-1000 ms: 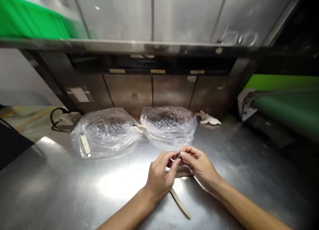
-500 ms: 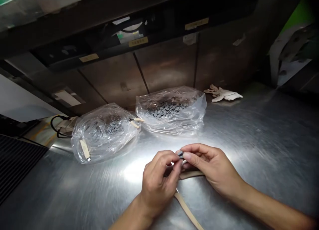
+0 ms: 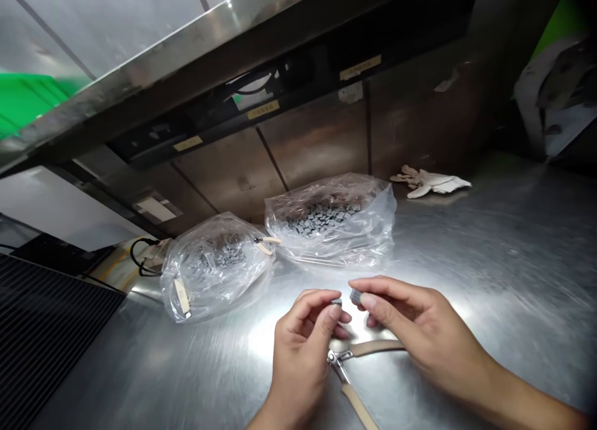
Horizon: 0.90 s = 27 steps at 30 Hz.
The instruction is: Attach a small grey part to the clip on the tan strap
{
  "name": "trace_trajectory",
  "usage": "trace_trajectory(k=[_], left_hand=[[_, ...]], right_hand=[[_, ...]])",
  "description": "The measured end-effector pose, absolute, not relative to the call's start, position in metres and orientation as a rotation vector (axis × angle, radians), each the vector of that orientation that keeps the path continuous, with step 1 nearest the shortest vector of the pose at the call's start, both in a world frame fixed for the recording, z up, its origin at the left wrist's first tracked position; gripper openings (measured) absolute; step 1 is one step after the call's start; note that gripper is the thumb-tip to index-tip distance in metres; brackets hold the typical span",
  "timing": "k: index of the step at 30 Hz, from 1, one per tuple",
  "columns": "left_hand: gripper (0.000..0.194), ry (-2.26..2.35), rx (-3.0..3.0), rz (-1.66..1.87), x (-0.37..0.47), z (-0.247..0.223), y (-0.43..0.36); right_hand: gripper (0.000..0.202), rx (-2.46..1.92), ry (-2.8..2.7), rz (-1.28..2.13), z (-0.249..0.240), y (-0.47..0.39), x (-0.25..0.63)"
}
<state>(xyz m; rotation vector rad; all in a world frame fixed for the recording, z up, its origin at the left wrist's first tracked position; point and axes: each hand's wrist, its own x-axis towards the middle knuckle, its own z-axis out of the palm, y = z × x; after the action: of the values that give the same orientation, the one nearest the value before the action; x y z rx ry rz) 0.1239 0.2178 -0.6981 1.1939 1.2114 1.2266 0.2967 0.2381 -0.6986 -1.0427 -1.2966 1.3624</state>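
Left hand [image 3: 303, 337] and right hand [image 3: 415, 321], each pinching a small grey piece [image 3: 336, 302], risk dropping one onto pliers [image 3: 354, 371] at 6 o'clock if a pinch loosens.

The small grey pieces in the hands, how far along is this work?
Looks done: one grey piece sits in the left hand, another in the right hand, apart. In hand: both. Left: two bags hold many pieces; pliers lie unused.
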Motion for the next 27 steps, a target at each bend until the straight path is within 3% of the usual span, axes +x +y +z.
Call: trace_trajectory(k=[11, 27], left_hand=[[0.021, 0.958, 0.968, 1.107, 0.1284, -0.6927, 0.2167], [0.022, 0.975, 0.971, 1.096, 0.1258, -0.6913, 0.2161]], right_hand=[[0.024, -0.714, -1.174, 1.792, -0.6986, 0.2323, 0.2953], [0.027, -0.835, -1.170, 1.687, -0.7036, 0.2322, 0.2948]])
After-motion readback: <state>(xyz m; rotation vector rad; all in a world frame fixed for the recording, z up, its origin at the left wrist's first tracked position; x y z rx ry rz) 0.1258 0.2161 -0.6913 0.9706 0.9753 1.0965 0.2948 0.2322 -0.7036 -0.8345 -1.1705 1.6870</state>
